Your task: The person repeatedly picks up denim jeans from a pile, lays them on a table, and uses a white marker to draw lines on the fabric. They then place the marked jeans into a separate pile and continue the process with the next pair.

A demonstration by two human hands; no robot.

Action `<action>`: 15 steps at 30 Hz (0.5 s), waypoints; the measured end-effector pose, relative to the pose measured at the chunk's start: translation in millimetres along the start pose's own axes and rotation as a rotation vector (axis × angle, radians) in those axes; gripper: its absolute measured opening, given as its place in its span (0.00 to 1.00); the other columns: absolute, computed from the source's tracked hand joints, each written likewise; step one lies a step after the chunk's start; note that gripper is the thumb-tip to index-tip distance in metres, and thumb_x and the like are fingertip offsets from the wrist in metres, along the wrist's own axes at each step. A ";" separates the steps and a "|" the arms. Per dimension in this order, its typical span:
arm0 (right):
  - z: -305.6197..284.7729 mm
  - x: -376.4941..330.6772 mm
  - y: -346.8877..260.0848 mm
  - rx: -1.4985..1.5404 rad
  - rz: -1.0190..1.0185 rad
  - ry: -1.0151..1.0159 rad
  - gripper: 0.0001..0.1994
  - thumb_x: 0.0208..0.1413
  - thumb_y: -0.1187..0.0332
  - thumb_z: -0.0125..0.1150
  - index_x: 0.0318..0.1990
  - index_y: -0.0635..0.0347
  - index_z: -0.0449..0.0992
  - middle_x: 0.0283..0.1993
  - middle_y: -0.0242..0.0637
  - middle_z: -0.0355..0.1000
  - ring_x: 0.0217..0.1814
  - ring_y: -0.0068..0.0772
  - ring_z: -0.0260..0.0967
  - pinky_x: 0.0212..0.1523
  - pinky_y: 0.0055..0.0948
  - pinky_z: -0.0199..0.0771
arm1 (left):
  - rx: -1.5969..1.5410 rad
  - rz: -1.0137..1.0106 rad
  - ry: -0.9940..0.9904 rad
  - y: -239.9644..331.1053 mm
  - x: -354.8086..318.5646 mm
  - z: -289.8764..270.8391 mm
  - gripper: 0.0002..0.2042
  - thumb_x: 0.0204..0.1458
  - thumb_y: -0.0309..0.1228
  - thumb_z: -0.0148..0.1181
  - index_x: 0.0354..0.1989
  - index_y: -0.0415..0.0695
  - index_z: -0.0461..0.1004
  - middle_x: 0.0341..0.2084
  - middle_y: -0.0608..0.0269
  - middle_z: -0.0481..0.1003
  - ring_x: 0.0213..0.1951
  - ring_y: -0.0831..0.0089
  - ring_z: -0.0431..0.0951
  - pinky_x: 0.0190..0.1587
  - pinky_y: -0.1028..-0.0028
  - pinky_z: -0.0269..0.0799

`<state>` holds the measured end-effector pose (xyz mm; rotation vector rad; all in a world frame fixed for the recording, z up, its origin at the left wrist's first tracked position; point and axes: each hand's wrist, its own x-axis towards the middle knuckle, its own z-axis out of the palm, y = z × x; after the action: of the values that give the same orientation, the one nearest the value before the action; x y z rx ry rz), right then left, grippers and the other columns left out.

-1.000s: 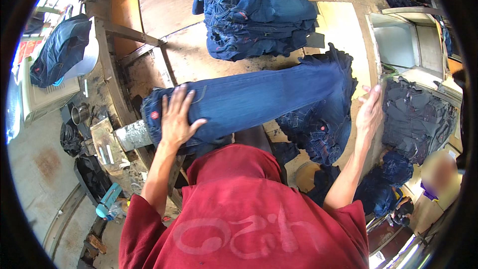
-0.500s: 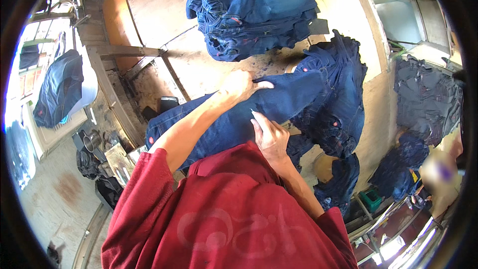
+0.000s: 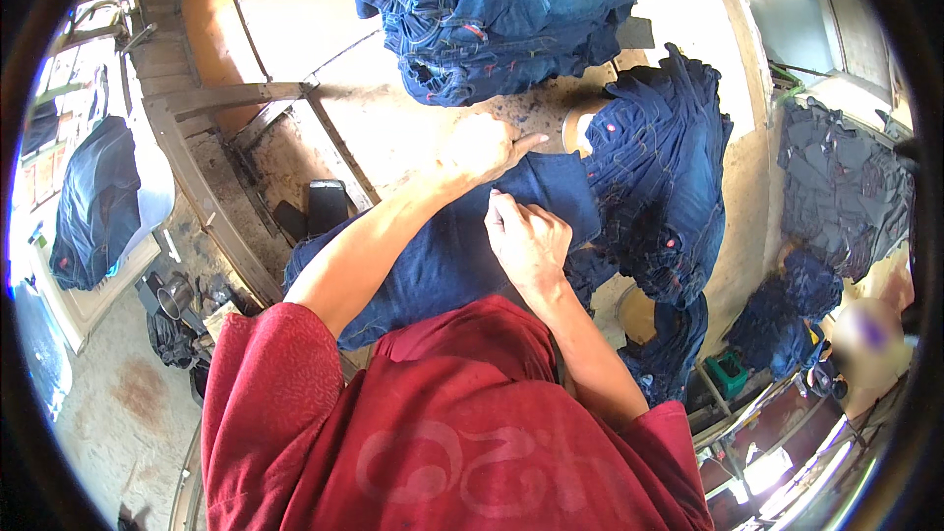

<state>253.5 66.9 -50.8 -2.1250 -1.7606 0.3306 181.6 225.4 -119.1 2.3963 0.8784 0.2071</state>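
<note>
The left hand (image 3: 482, 149) in the head view is resting by the far edge of the blue jeans (image 3: 433, 256). Its fingers are bending in, and its thumb is sticking out to the right. The light is shining so bright on it that I cannot tell if it is gripping the cloth. The right hand (image 3: 531, 241) is sitting closer to the person, over the same jeans. It is making a loose fist, with the thumb touching the first finger; I cannot tell if anything small is sitting between the tips. The jeans are lying long and flat in front of the red shirt (image 3: 442, 413), and the left arm is crossing over them. Their square right end is lying by a crumpled blue heap (image 3: 674, 167); I cannot tell if the two are joined.

A tall pile (image 3: 501, 29) of denim is standing on the tabletop (image 3: 334, 29), past the hands. A small black thing (image 3: 327, 205) is sitting left of the left arm. Far to the right, gray clothes (image 3: 841, 202) are lying in a bunch. A green basket (image 3: 726, 374) is sitting nearer the person.
</note>
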 end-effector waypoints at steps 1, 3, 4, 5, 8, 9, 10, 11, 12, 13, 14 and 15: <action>-0.6 -3.2 -0.1 -0.017 0.003 -0.030 0.08 0.59 0.70 0.73 0.45 0.52 0.86 0.24 0.30 0.79 0.21 0.32 0.76 0.26 0.32 0.77 | -0.001 -0.032 -0.014 -0.1 -0.6 2.7 0.33 0.65 0.57 0.62 0.15 0.42 0.82 0.12 0.47 0.76 0.17 0.49 0.80 0.26 0.54 0.78; -8.1 -17.8 -1.3 -0.024 -0.003 -0.058 0.09 0.59 0.68 0.73 0.46 0.52 0.86 0.23 0.29 0.77 0.21 0.32 0.75 0.25 0.33 0.77 | -0.035 -0.054 -0.010 0.2 -1.3 5.8 0.32 0.65 0.56 0.63 0.14 0.41 0.81 0.12 0.46 0.75 0.17 0.48 0.80 0.26 0.54 0.78; -16.0 -28.8 -2.2 -0.014 -0.017 -0.047 0.10 0.59 0.67 0.72 0.48 0.52 0.86 0.22 0.28 0.76 0.21 0.32 0.74 0.25 0.35 0.77 | -0.061 -0.042 0.017 0.4 -1.2 6.3 0.32 0.65 0.55 0.63 0.14 0.41 0.81 0.12 0.46 0.75 0.17 0.48 0.80 0.26 0.53 0.77; -23.6 -39.5 -3.3 -0.011 -0.004 -0.067 0.12 0.59 0.65 0.72 0.50 0.52 0.86 0.21 0.27 0.75 0.20 0.32 0.74 0.25 0.36 0.77 | -0.057 -0.030 0.049 0.5 -1.4 6.1 0.32 0.65 0.55 0.63 0.14 0.40 0.81 0.12 0.45 0.75 0.17 0.48 0.80 0.26 0.53 0.77; -37.5 -58.9 -6.5 -0.006 -0.002 0.003 0.13 0.57 0.70 0.73 0.50 0.52 0.86 0.26 0.31 0.79 0.22 0.32 0.75 0.24 0.32 0.76 | -0.073 -0.034 0.085 0.3 -2.0 4.4 0.32 0.64 0.54 0.64 0.14 0.41 0.81 0.12 0.45 0.75 0.17 0.47 0.79 0.26 0.53 0.78; -36.8 -58.4 -5.5 0.043 0.044 -0.010 0.13 0.57 0.71 0.73 0.50 0.52 0.86 0.26 0.31 0.79 0.22 0.32 0.75 0.24 0.31 0.76 | -0.110 -0.051 0.073 0.1 -2.5 4.6 0.32 0.64 0.54 0.64 0.14 0.40 0.81 0.12 0.44 0.75 0.17 0.47 0.79 0.26 0.53 0.78; -34.3 -55.5 -4.6 0.109 0.047 0.056 0.13 0.57 0.71 0.73 0.50 0.52 0.86 0.26 0.31 0.80 0.21 0.32 0.75 0.24 0.31 0.76 | -0.121 -0.060 0.066 -0.4 -3.1 5.4 0.32 0.64 0.54 0.64 0.14 0.40 0.81 0.12 0.44 0.75 0.17 0.46 0.79 0.26 0.53 0.78; -28.7 -48.6 -2.5 0.175 0.052 0.124 0.13 0.57 0.72 0.73 0.50 0.52 0.86 0.26 0.31 0.80 0.21 0.32 0.75 0.23 0.30 0.76 | -0.106 -0.055 0.089 -1.1 -3.4 7.0 0.32 0.64 0.53 0.64 0.14 0.40 0.80 0.12 0.44 0.75 0.17 0.46 0.79 0.26 0.53 0.78; -20.3 -38.3 1.1 0.157 0.061 0.116 0.10 0.59 0.72 0.73 0.48 0.52 0.86 0.26 0.31 0.80 0.21 0.30 0.76 0.23 0.31 0.76 | -0.126 -0.062 0.076 -2.1 -3.4 9.3 0.32 0.64 0.53 0.64 0.13 0.40 0.80 0.12 0.43 0.75 0.17 0.45 0.79 0.26 0.53 0.78; -15.2 -30.5 3.2 0.157 0.038 0.111 0.09 0.58 0.74 0.73 0.46 0.55 0.86 0.29 0.33 0.82 0.22 0.32 0.77 0.25 0.32 0.78 | -0.122 -0.061 0.093 -3.2 -3.8 12.2 0.32 0.65 0.52 0.64 0.13 0.39 0.80 0.12 0.43 0.74 0.18 0.45 0.79 0.26 0.52 0.78; -9.9 -22.4 4.8 0.140 0.088 0.005 0.08 0.58 0.75 0.73 0.44 0.57 0.86 0.32 0.36 0.84 0.22 0.35 0.78 0.26 0.33 0.79 | -0.112 -0.034 0.122 -4.6 -3.4 15.4 0.32 0.65 0.52 0.64 0.13 0.39 0.80 0.12 0.42 0.74 0.18 0.44 0.79 0.27 0.52 0.78; -4.7 -14.9 5.0 0.116 0.066 0.013 0.07 0.59 0.73 0.73 0.44 0.55 0.86 0.29 0.34 0.83 0.22 0.33 0.78 0.25 0.32 0.77 | -0.124 -0.040 0.083 -6.2 -3.4 18.6 0.32 0.65 0.52 0.64 0.13 0.39 0.79 0.12 0.42 0.74 0.18 0.44 0.79 0.27 0.52 0.78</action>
<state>256.9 50.9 -49.4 -2.1014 -1.6257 0.4257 181.7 218.5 -137.7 2.2672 0.9231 0.3373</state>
